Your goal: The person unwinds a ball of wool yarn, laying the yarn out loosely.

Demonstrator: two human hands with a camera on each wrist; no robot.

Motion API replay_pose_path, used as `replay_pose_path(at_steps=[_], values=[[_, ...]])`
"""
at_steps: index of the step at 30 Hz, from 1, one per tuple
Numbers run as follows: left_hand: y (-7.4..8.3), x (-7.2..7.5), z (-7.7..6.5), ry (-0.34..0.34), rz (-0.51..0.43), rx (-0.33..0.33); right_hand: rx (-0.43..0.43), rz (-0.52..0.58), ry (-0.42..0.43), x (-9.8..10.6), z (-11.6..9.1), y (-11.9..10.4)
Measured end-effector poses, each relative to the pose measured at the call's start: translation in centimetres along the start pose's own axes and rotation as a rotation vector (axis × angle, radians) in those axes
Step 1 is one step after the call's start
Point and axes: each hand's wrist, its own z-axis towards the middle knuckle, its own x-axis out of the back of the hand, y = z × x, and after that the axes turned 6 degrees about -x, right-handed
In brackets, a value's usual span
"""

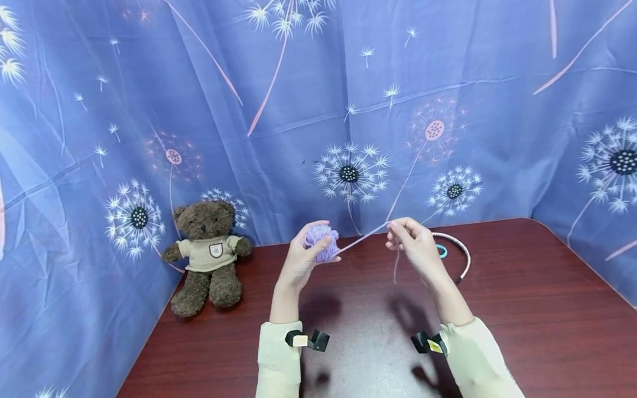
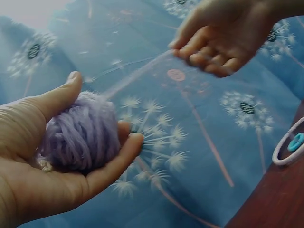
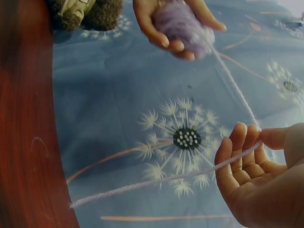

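Note:
A ball of lilac yarn (image 2: 83, 133) rests in my left hand (image 1: 301, 257), gripped between the thumb and the curled fingers. From the ball a strand of yarn (image 1: 363, 237) runs taut up to my right hand (image 1: 415, 246). In the right wrist view the thumb and forefinger of the right hand (image 3: 261, 173) pinch that strand, and its loose end (image 3: 118, 191) trails across the palm and past the fingers. Both hands are raised above the table, a short way apart.
A brown teddy bear (image 1: 206, 257) in a beige shirt sits at the table's back left. Behind my right hand lie a braided pale headband (image 1: 466, 254) and a small turquoise ring (image 1: 442, 251) on the dark red table (image 1: 537, 309). A blue dandelion-print curtain (image 1: 298, 110) hangs behind.

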Motion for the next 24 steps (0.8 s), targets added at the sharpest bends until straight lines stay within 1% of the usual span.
replay_pose_path(at_steps=[2, 6, 10, 14, 18, 20, 22, 24], values=[[0.3, 0.5, -0.1, 0.006, -0.003, -0.004, 0.022, -0.004, 0.02, 0.5, 0.2, 0.0], [0.8, 1.3, -0.3, -0.015, -0.015, -0.019, 0.047, 0.017, 0.081, 1.4, 0.7, 0.3], [1.2, 1.6, -0.5, -0.049, -0.066, -0.035, 0.041, 0.037, 0.118, 2.4, 1.1, 0.9], [1.7, 1.7, -0.8, -0.09, -0.113, -0.055, 0.021, 0.032, 0.152, 3.4, 1.6, 1.3], [2.1, 1.8, -1.0, -0.146, -0.103, -0.058, 0.007, 0.045, 0.21, 4.6, 1.9, 1.5], [2.2, 1.9, -1.0, -0.165, -0.09, -0.055, 0.004, 0.075, 0.229, 5.2, 2.0, 1.5], [2.1, 2.1, -1.1, -0.168, -0.082, -0.05, 0.005, 0.104, 0.241, 5.6, 2.1, 1.6], [2.1, 2.2, -1.1, -0.149, -0.063, -0.041, 0.008, 0.134, 0.248, 6.0, 2.2, 1.7]])
